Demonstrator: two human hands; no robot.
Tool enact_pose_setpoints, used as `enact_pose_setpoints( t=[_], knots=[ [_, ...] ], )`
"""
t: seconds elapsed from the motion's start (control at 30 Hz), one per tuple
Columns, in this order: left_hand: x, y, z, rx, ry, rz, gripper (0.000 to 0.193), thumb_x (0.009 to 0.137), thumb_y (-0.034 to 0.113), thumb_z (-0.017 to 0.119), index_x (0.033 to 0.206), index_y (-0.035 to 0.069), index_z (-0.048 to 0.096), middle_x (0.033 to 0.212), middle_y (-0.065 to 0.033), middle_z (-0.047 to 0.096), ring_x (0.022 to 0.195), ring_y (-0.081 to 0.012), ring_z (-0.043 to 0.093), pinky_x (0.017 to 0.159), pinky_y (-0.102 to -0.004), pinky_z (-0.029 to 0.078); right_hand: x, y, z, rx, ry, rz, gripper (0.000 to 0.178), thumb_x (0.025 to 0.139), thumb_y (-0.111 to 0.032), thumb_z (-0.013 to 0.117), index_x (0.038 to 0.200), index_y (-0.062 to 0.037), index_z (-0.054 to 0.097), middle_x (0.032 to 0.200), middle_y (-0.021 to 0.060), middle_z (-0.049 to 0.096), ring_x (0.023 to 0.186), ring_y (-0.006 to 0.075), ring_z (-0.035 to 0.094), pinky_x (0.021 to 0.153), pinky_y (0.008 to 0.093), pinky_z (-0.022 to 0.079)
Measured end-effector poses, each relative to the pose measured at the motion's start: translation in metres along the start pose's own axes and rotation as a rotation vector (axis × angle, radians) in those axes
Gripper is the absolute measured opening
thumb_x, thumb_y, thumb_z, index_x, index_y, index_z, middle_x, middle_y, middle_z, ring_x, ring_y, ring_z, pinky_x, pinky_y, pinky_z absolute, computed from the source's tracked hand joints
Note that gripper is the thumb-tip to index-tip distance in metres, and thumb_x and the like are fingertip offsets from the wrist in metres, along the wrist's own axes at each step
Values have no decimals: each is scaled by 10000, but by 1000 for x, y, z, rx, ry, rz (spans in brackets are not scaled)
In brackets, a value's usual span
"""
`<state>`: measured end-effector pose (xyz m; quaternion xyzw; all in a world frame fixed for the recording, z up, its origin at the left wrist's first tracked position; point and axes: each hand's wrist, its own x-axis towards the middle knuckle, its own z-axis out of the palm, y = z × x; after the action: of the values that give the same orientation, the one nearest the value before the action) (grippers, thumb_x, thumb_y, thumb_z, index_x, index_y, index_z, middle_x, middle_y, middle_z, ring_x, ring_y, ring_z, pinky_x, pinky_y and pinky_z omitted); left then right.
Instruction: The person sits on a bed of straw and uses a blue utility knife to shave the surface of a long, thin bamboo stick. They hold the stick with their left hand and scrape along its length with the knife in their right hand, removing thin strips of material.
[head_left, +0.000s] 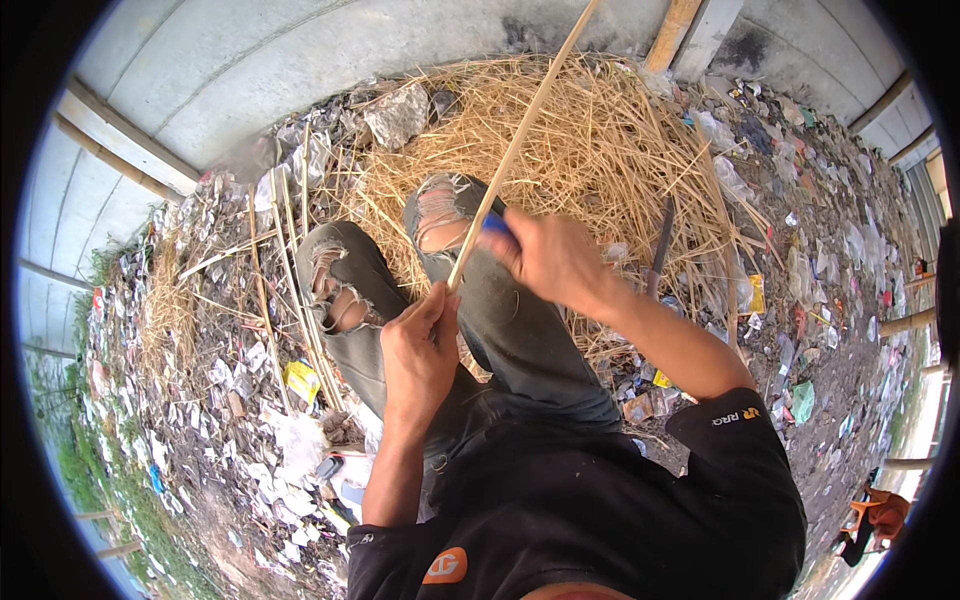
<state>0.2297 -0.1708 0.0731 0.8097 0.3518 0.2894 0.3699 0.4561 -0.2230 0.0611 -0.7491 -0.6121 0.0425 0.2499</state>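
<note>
A long, pale bamboo strip (pixel 527 125) slants up and away from my lap, past my right knee. Its near end is pinched in my left hand (pixel 421 345), above my thighs. My right hand (pixel 556 256) is closed around a small blue object (pixel 494 226) pressed against the strip just beyond the left hand. The fingers hide most of this blue object, so its kind cannot be made out. Under the strip is the torn knee of my dark trousers (pixel 440 215).
A heap of bamboo shavings (pixel 600 140) lies beyond my knees. On its right rests a long dark blade (pixel 662 240). Several bamboo strips (pixel 290 270) lie left of my legs. Scattered litter (pixel 250 420) covers the ground, and a grey wall (pixel 260 70) stands behind.
</note>
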Motion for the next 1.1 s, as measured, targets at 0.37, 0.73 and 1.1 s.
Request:
enact_pose_setpoints(
  t=[0.37,0.73,1.1],
  knots=[
    [-87,-42,-40,-123,-40,-396,275,1007,113,714,1215,-63,741,671,-19,644,626,-41,570,575,-232,466,20,127,-90,50,359,432,718,1098,-608,392,879,21,661,651,158,602,592,307,570,612,462,453],
    [-46,-28,-12,-104,12,-200,260,994,121,727,1198,-38,752,672,-47,656,606,-57,544,566,-265,447,-8,-6,-46,197,4,6,502,1085,-447,496,936,22,596,617,191,644,594,396,686,550,493,522],
    [-60,-28,-21,-46,-108,-128,163,988,71,702,1082,-53,751,658,-115,641,568,-117,581,543,-307,452,17,65,-26,6,127,59,549,1092,-533,470,958,-21,616,568,182,606,462,386,607,454,487,474]
  ],
)
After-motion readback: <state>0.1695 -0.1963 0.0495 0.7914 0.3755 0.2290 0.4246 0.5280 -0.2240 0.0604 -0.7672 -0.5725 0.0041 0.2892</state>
